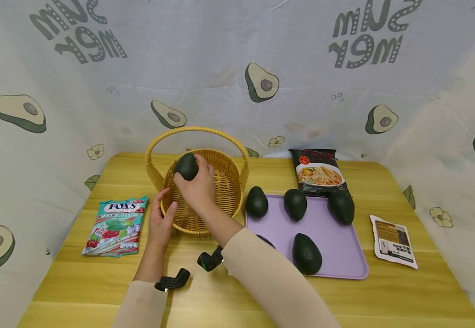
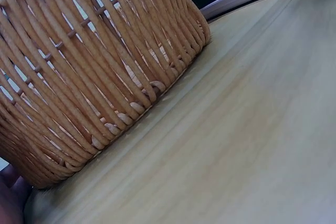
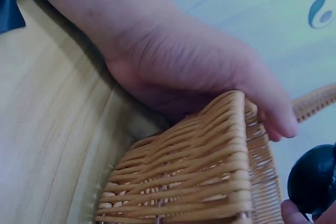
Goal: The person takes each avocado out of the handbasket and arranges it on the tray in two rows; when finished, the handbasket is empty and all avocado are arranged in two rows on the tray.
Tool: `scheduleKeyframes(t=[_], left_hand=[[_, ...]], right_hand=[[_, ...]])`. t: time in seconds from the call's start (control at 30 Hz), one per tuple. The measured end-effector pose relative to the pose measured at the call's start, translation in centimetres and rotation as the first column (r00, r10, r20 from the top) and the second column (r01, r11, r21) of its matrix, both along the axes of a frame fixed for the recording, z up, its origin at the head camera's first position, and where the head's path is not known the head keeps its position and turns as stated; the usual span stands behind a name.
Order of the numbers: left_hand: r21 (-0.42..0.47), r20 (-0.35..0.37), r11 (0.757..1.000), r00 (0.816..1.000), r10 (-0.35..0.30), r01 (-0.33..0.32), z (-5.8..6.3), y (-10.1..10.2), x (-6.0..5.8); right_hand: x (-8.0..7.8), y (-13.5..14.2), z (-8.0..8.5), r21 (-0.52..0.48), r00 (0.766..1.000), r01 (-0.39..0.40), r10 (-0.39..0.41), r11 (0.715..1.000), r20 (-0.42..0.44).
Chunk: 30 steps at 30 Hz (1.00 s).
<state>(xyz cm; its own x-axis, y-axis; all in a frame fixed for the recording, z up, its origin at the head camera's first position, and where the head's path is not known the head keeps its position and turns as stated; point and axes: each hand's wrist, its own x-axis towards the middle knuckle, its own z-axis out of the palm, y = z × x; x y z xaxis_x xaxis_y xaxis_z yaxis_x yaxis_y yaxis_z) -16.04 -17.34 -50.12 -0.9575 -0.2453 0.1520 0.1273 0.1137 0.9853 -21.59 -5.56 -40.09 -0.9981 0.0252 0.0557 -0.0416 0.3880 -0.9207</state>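
My right hand grips a dark green avocado over the yellow wicker basket, which has a tall arched handle. In the right wrist view the avocado shows at the lower right, above the rim. My left hand holds the basket's near left side, its thumb hooked over the rim; the right wrist view shows this left hand against the wicker. Woven wall of the basket fills the left wrist view's upper left. The visible part of the basket's inside shows bare wicker.
Right of the basket lies a lilac tray with several avocados, one mostly hidden by my right sleeve. A black noodle packet lies behind the tray, a white-and-brown pouch to its right. A candy bag lies left of the basket.
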Motion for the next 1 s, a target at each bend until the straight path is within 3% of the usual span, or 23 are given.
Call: scheduleKeyframes(t=[0.53, 0.8, 1.0], left_hand=[[0.010, 0.004, 1.000, 1.000, 0.007, -0.007, 0.0, 0.1, 0.1], [0.005, 0.007, 1.000, 1.000, -0.007, 0.007, 0.1, 0.0, 0.1], [0.025, -0.020, 1.000, 1.000, -0.005, 0.006, 0.0, 0.2, 0.0]], right_hand=[[3.6, 4.1, 3.4, 0.001, 0.991, -0.131, 0.131, 0.991, 0.015], [5.1, 7.0, 5.4, 0.002, 0.983, -0.182, 0.182, 0.983, 0.008], [6.0, 10.2, 6.1, 0.014, 0.976, -0.219, 0.219, 0.976, 0.021]])
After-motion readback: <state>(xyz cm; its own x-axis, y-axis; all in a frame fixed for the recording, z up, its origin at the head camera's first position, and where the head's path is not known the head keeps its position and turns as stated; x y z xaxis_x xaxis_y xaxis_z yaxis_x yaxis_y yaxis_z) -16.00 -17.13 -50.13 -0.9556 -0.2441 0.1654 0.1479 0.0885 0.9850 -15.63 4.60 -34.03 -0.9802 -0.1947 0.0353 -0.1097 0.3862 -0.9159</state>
